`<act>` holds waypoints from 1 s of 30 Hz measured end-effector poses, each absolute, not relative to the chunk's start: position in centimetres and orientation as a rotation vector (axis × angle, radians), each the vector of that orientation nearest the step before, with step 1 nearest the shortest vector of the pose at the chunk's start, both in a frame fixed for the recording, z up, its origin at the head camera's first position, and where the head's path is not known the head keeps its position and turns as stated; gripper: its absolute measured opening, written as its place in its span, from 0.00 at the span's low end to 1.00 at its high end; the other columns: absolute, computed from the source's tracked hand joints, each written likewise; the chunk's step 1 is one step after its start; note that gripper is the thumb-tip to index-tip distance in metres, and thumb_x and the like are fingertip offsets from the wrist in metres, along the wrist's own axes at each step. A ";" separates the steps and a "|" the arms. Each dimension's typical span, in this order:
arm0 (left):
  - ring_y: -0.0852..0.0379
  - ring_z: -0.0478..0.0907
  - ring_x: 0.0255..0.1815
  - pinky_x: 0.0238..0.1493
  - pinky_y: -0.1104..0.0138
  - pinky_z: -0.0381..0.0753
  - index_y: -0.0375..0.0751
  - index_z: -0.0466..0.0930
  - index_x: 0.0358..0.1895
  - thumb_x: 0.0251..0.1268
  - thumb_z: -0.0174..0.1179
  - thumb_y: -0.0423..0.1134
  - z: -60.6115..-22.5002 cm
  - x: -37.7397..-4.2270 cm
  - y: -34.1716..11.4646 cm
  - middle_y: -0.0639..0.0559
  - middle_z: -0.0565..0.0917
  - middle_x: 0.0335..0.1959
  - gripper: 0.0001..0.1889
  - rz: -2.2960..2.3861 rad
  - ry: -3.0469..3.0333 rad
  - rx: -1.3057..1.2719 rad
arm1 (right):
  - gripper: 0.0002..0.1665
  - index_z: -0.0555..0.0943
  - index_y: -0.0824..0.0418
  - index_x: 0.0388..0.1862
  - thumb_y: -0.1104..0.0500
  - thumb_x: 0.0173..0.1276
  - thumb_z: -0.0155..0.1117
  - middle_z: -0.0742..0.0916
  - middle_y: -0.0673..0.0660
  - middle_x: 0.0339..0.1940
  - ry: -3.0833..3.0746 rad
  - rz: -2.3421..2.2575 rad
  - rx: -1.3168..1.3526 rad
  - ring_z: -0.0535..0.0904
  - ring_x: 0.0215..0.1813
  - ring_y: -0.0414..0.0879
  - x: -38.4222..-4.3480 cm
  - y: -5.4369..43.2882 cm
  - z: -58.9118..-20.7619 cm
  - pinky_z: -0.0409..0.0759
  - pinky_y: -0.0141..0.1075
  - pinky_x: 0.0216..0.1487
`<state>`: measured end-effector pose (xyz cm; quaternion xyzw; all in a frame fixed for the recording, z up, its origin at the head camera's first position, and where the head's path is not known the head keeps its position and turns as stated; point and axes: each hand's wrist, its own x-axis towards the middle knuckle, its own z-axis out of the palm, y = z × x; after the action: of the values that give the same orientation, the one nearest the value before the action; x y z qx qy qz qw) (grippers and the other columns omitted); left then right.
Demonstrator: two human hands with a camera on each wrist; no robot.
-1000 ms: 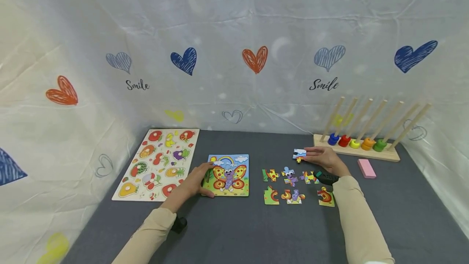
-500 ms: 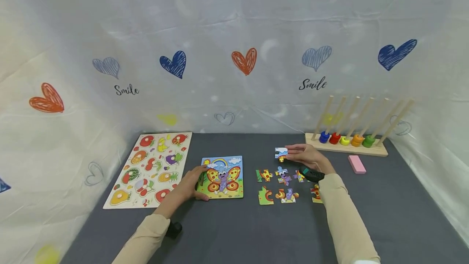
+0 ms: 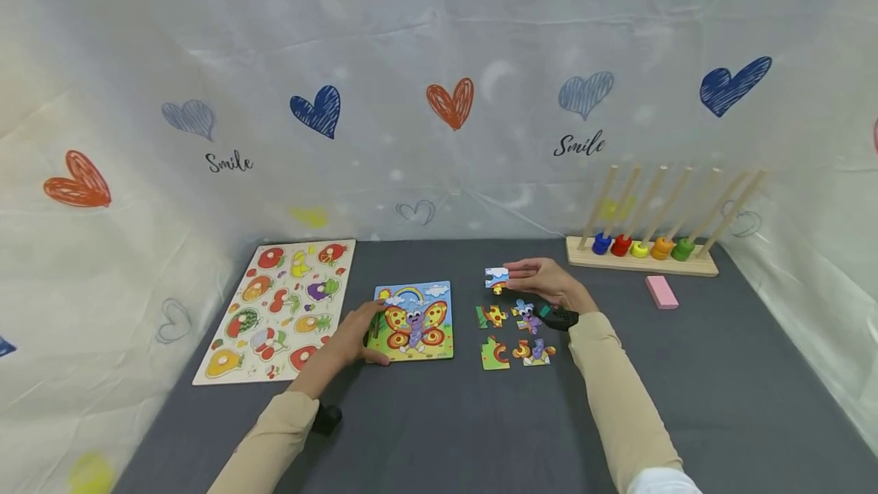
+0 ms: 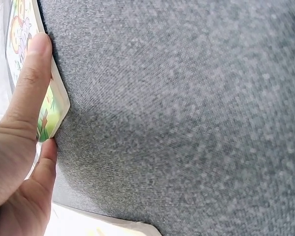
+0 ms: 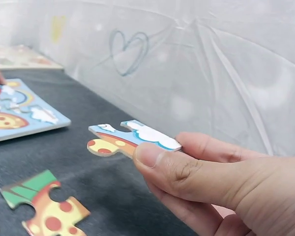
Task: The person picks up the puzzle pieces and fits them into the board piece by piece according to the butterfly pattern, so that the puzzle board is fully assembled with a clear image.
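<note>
My right hand (image 3: 546, 283) pinches a jigsaw piece (image 3: 495, 274) between thumb and fingers, raised above the table. In the right wrist view the piece (image 5: 155, 136) shows white cloud, blue sky and a strip of rainbow orange, with a dotted yellow tab. My left hand (image 3: 354, 336) grips the left side of a square butterfly puzzle board (image 3: 439, 351), which lies on the table. The left wrist view has the thumb (image 4: 32, 78) along the board's edge and a finger at its corner. Loose puzzle pieces, among them a green one (image 3: 494, 357), lie right of the board.
A fruit puzzle board (image 3: 236, 370) lies to the left. At the back right stands a wooden peg rack (image 3: 679, 264) with coloured rings, and a pink block (image 3: 661, 292) lies before it. A white curtain (image 3: 384, 29) with hearts hangs behind the grey table (image 3: 439, 433).
My right hand has carried the cloud piece left, nearer the butterfly board. The left hand keeps its place on the board. The head view has shifted slightly.
</note>
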<state>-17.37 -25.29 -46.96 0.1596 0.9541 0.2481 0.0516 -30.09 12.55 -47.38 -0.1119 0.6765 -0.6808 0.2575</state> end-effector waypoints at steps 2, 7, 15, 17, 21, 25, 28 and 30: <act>0.31 0.62 0.65 0.64 0.41 0.62 0.23 0.63 0.64 0.38 0.80 0.42 -46.9 -17.2 -25.5 0.30 0.64 0.67 0.49 0.742 2.907 0.482 | 0.30 0.66 0.79 0.65 0.74 0.64 0.61 0.84 0.59 0.48 1.818 -1.851 -0.332 0.84 0.44 0.42 -30.0 11.8 -47.4 0.78 0.46 0.56; 0.32 0.63 0.65 0.64 0.40 0.61 0.22 0.64 0.63 0.37 0.80 0.42 -46.8 -17.1 -25.6 0.29 0.64 0.66 0.49 0.734 2.915 0.509 | 0.30 0.67 0.79 0.64 0.75 0.63 0.61 0.82 0.66 0.52 1.801 -1.872 -0.381 0.84 0.44 0.42 -29.6 10.0 -47.5 0.77 0.48 0.56; 0.32 0.61 0.67 0.66 0.39 0.57 0.21 0.64 0.63 0.38 0.80 0.40 -46.9 -17.4 -25.2 0.28 0.64 0.66 0.48 0.778 2.900 0.522 | 0.29 0.68 0.78 0.64 0.76 0.64 0.60 0.82 0.67 0.53 1.757 -1.906 -0.420 0.84 0.44 0.44 -29.0 7.0 -47.9 0.80 0.45 0.55; 0.32 0.61 0.67 0.67 0.39 0.57 0.22 0.64 0.64 0.38 0.80 0.41 -47.1 -17.4 -25.3 0.28 0.64 0.66 0.48 0.779 2.896 0.514 | 0.28 0.68 0.79 0.64 0.76 0.64 0.60 0.81 0.68 0.53 1.734 -1.913 -0.423 0.84 0.43 0.44 -28.9 6.1 -48.1 0.80 0.45 0.55; 0.33 0.61 0.67 0.67 0.41 0.57 0.23 0.64 0.64 0.38 0.80 0.41 -47.2 -17.6 -25.1 0.30 0.64 0.67 0.48 0.779 2.890 0.496 | 0.27 0.69 0.80 0.62 0.77 0.63 0.59 0.81 0.71 0.53 1.726 -1.922 -0.423 0.85 0.41 0.44 -28.7 4.5 -48.5 0.81 0.45 0.52; 0.33 0.62 0.67 0.66 0.41 0.60 0.23 0.64 0.64 0.38 0.80 0.41 -47.1 -17.5 -25.1 0.30 0.64 0.67 0.48 0.769 2.893 0.491 | 0.26 0.72 0.79 0.60 0.77 0.62 0.61 0.83 0.70 0.49 1.761 -1.908 -0.413 0.85 0.41 0.46 -28.6 3.2 -48.6 0.82 0.44 0.50; 0.34 0.61 0.67 0.67 0.42 0.59 0.23 0.64 0.64 0.39 0.80 0.42 -46.9 -17.4 -25.1 0.30 0.64 0.67 0.48 0.757 2.890 0.478 | 0.25 0.73 0.79 0.58 0.77 0.61 0.62 0.83 0.71 0.49 1.823 -1.882 -0.434 0.85 0.43 0.51 -28.5 2.4 -48.6 0.83 0.44 0.49; 0.33 0.61 0.67 0.67 0.42 0.59 0.23 0.64 0.64 0.39 0.80 0.42 -46.8 -17.4 -25.2 0.30 0.64 0.67 0.48 0.745 2.891 0.474 | 0.24 0.75 0.79 0.57 0.77 0.60 0.63 0.83 0.72 0.49 1.882 -1.853 -0.463 0.84 0.45 0.55 -28.3 1.9 -48.5 0.83 0.43 0.48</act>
<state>-17.39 -25.17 -46.78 0.1567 0.9547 0.2459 0.0594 -28.29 1.91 -48.47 -0.1680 0.6834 -0.6729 0.2280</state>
